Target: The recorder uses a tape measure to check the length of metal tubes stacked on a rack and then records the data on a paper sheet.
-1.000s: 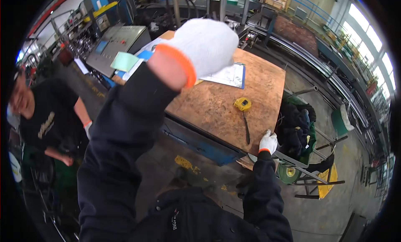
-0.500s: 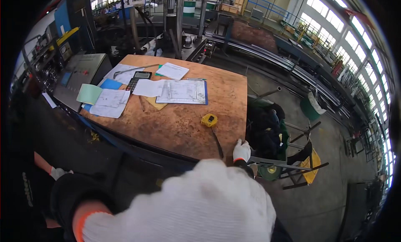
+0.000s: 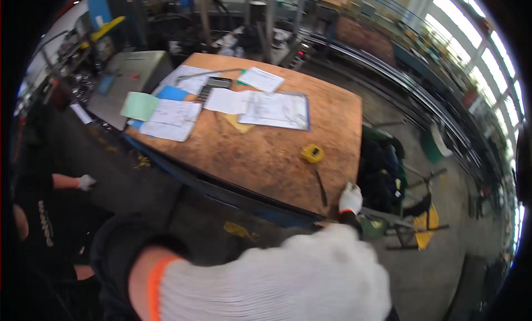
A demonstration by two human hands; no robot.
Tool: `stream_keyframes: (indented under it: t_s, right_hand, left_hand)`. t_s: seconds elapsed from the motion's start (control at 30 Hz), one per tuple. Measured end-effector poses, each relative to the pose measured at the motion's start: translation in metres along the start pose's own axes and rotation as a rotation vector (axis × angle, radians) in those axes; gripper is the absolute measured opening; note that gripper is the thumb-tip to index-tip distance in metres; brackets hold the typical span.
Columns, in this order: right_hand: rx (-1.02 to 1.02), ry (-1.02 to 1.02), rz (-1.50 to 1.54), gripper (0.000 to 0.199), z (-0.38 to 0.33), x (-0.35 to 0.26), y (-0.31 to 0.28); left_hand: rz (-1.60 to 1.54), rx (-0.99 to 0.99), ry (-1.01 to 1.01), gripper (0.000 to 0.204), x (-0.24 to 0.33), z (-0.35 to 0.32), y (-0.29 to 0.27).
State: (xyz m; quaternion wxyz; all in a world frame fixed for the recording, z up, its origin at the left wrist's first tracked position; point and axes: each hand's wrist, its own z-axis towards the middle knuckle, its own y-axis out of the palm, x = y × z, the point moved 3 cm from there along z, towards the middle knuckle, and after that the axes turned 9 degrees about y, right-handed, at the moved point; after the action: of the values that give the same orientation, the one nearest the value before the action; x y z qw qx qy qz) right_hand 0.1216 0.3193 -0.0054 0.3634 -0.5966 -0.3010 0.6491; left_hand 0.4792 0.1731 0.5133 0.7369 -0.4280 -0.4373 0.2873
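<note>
Close to the camera, my left hand (image 3: pixel 327 271) in a white knit glove with an orange cuff reaches across the lower picture. Its back shows; its fingers are hidden and blurred. Beyond it, my right hand (image 3: pixel 350 199), also gloved in white, rests at the table's right edge near the front corner, with its fingers stretched out. Beside it on the brown tabletop (image 3: pixel 266 160) lies a dark, narrow strip (image 3: pixel 321 188). Just above the strip sits a yellow tape measure (image 3: pixel 312 153). A clipboard with papers (image 3: pixel 274 109) lies farther back.
Papers (image 3: pixel 172 119), a calculator (image 3: pixel 213 87) and a bent metal rod lie on the table, with a control panel (image 3: pixel 130 77) to its left. Dark cloth (image 3: pixel 379 166) and a yellow-seated stool (image 3: pixel 425 227) are at right. At left, a co-worker's gloved hand (image 3: pixel 86 182) shows.
The view has shifted, so the table sits farther right and higher. My left hand appears farther right and lower. My right hand stays at the table edge. The co-worker's hand appears higher.
</note>
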Motion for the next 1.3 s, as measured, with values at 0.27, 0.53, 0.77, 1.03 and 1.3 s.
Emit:
stream_keyframes:
  t_s: [0.27,0.53,0.77,1.03,1.3]
  right_hand:
    - [-0.015,0.025,0.002,0.056,-0.002,-0.005,0.000]
    - [0.006,0.058,-0.071,0.056,-0.005,-0.012,-0.002]
    - [0.057,0.040,-0.013,0.050,-0.008,-0.025,-0.008]
    - [0.090,0.050,0.041,0.047,-0.002,-0.011,0.002]
    - [0.072,-0.001,0.059,0.052,0.003,0.000,0.006]
  left_hand:
    - [-0.120,0.170,0.135,0.012,-0.041,-0.041,0.005]
    - [-0.244,0.073,0.036,0.015,-0.073,-0.068,-0.014]
    - [0.061,0.186,0.056,0.020,-0.104,-0.089,-0.051]
    - [-0.038,0.262,0.134,0.018,-0.152,-0.096,-0.053]
    - [0.138,0.110,0.206,0.017,-0.167,-0.095,-0.032]
